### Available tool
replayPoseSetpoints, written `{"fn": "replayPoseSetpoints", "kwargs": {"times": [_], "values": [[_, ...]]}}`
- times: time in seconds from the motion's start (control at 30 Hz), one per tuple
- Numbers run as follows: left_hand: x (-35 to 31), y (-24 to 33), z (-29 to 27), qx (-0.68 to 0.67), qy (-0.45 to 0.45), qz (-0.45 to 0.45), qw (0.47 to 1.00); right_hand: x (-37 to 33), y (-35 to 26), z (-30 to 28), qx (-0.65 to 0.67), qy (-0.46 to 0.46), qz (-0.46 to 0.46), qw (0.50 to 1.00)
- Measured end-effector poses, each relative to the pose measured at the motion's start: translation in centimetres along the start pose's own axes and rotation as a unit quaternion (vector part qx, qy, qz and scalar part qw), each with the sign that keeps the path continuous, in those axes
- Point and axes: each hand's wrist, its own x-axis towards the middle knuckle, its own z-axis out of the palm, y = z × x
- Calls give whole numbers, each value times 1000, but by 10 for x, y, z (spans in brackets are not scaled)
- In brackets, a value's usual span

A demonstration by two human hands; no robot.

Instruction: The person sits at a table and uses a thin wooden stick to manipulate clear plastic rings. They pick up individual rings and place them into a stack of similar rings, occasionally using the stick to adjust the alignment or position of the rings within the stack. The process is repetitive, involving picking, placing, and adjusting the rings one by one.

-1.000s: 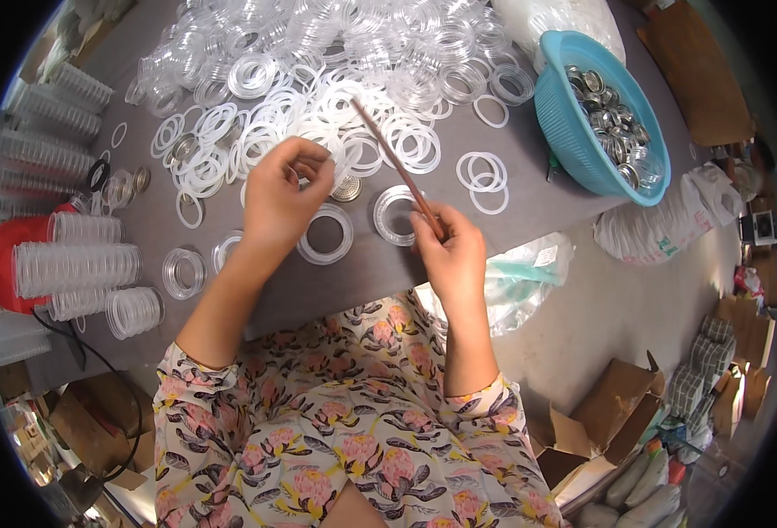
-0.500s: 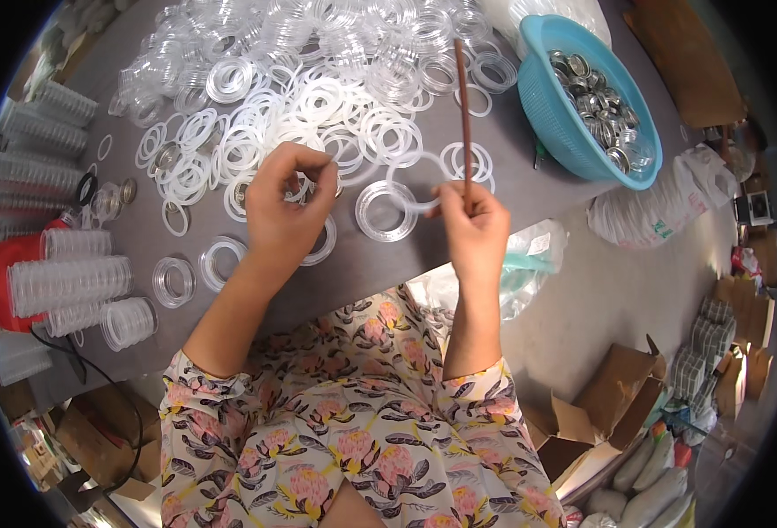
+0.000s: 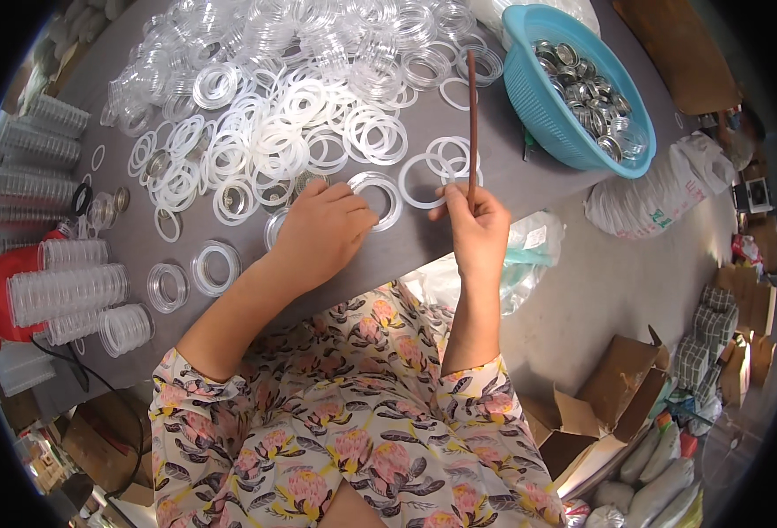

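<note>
Head view: left hand (image 3: 327, 231) curls palm-down at a clear round plastic ring (image 3: 394, 206), grip hidden; right hand (image 3: 477, 231) clasps a thin reddish-brown stick (image 3: 473, 123).

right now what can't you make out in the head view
Head view, all:
Left hand: fingertips hidden beneath it, so its grip can't be told.
Brown stick: lower end hidden by the right hand.
Blue basket: bottom covered by round metal pieces.
Clear plastic pile: cut off by the top edge.
</note>
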Motion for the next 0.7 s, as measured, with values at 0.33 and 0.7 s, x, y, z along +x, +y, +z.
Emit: {"fn": "replayPoseSetpoints", "kwargs": {"times": [0.33, 0.7], "values": [[-4, 1, 1, 12, -56, 1, 998, -1, -2, 3, -17, -23, 12, 1000], [-13, 5, -4, -54, -44, -23, 997, -4, 6, 5, 25, -48, 70, 996]]}}
